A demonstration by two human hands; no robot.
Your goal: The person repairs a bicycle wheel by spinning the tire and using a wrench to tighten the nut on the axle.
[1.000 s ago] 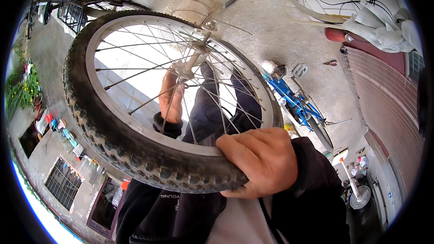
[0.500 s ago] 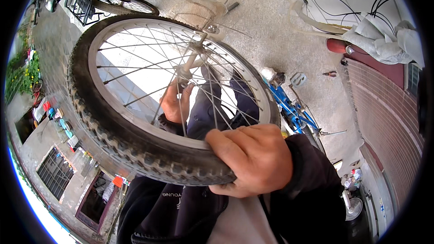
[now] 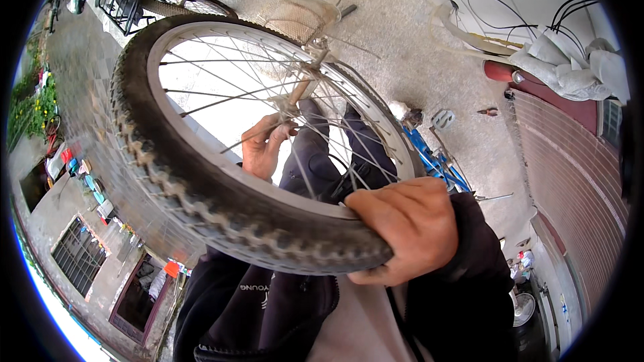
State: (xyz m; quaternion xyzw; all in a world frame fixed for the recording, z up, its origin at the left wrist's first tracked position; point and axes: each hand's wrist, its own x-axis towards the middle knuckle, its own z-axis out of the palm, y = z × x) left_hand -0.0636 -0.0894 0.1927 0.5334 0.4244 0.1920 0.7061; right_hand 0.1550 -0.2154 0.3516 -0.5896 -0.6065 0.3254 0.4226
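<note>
A bicycle wheel with a knobby black tyre, silver rim and spokes is held tilted over my legs. My right hand grips the tyre and rim at the near right side, fingers wrapped round them. Behind the spokes, my left hand is closed with thumb and forefinger pinched at the lower end of the hub; whatever small part it holds there is hidden. The axle rises from the hub toward the far side of the wheel.
A blue bicycle lies at the right, near pliers and a pedal. A mesh item is beyond the wheel. A dark bicycle is upper left. Pale bundled material and cables sit upper right.
The wheel and my right hand have shifted slightly right since the last frame, after a small move left before. My left hand has moved up along the hub with its fingertips drawn in there.
</note>
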